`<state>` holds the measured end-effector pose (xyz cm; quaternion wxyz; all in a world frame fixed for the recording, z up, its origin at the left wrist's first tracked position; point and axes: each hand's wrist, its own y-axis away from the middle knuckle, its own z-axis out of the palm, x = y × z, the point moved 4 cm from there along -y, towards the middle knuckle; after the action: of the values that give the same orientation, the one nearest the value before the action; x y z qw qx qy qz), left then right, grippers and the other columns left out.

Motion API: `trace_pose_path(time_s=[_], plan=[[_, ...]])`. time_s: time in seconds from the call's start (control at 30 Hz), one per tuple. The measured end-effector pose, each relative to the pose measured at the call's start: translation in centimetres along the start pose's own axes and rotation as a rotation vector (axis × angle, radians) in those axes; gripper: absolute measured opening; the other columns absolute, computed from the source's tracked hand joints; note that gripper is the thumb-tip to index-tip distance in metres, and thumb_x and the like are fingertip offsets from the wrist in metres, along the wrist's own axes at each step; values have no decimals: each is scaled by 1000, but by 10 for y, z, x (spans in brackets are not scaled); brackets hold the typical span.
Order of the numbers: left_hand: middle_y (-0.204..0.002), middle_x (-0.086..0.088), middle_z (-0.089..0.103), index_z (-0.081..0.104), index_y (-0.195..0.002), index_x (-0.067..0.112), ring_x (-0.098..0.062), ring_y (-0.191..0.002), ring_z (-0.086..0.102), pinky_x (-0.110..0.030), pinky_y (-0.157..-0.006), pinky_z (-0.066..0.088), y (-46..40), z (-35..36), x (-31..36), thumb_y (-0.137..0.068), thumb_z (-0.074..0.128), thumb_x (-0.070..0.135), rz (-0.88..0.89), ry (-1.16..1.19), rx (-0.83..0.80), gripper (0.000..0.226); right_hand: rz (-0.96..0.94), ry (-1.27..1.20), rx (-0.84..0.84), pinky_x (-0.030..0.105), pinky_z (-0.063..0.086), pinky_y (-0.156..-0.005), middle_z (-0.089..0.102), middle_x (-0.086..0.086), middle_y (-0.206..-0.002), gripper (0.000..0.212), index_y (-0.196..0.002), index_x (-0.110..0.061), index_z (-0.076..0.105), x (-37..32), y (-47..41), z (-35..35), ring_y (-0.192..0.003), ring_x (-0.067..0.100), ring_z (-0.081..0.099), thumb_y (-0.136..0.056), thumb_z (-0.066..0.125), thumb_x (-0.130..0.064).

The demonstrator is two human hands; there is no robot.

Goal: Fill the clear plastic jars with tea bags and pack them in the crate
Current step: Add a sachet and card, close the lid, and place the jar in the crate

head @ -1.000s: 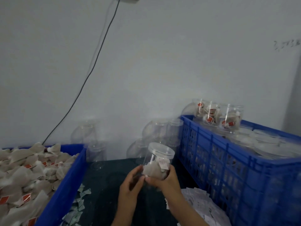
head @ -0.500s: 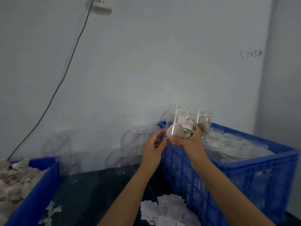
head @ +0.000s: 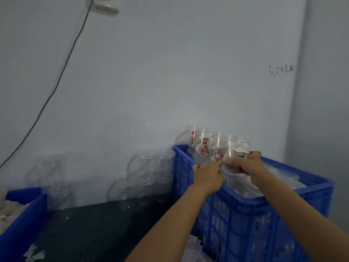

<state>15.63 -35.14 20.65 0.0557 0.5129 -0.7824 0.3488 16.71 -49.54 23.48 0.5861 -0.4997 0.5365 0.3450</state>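
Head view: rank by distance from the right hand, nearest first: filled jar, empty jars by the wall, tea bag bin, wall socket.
From the right hand:
1. Filled jar, in its grip over the crate.
2. Empty jars, left, against the wall.
3. Tea bag bin, far left.
4. Wall socket, top left.

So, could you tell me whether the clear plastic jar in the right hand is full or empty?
Partly filled: tea bags show through the clear plastic jar held by the right hand.

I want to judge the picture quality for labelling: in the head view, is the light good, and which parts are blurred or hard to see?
Head view: dim, flat, bluish light with no strong glare; the left hand and the held jar are softly blurred; the empty jars by the wall nearly melt into it; the blue crate shows clearly.
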Motion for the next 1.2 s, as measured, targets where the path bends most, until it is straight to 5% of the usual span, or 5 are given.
trace_pose_path(time_s=[0.23,0.6,0.8,1.0,1.2], plan=[[-140,-18,49,3,-154,35,-33,-136,31,-36,-111,6,-16,7,-1,-95,34,14,-45,-86,-411,69,72,139,32,46,48,-96,44,24,-133,92,-138,-3,20,9,-20,-9,-120,38,50,-70,83,-3],[-155,-14,31,9,-153,34,-37,-142,23,-46,-114,11,-19,8,-2,-93,42,23,-28,-117,-428,70,120,278,98,54,39,-105,32,26,-145,106,-146,-1,12,5,-15,-6,-130,42,39,-71,85,-18],[-130,-13,57,40,-144,21,-32,-119,50,-47,-107,34,-5,-3,3,-95,45,17,30,85,-234,49,119,284,220,48,40,-102,26,25,-145,89,-145,-3,14,-9,6,-7,-127,43,39,-82,74,-17],[-129,0,57,58,-123,13,-3,-105,52,-4,-81,42,26,-27,-4,-94,50,1,45,448,62,33,-167,13,288,51,45,-100,31,14,-144,62,-141,-14,32,-39,58,20,-125,34,42,-86,60,-3],[-109,-9,63,62,-109,6,-24,-105,59,-44,-92,50,82,-30,-56,-92,49,-5,0,446,234,24,-252,-256,88,13,48,-64,55,2,-112,36,-111,-20,49,-43,119,97,-88,7,55,-87,49,7]])
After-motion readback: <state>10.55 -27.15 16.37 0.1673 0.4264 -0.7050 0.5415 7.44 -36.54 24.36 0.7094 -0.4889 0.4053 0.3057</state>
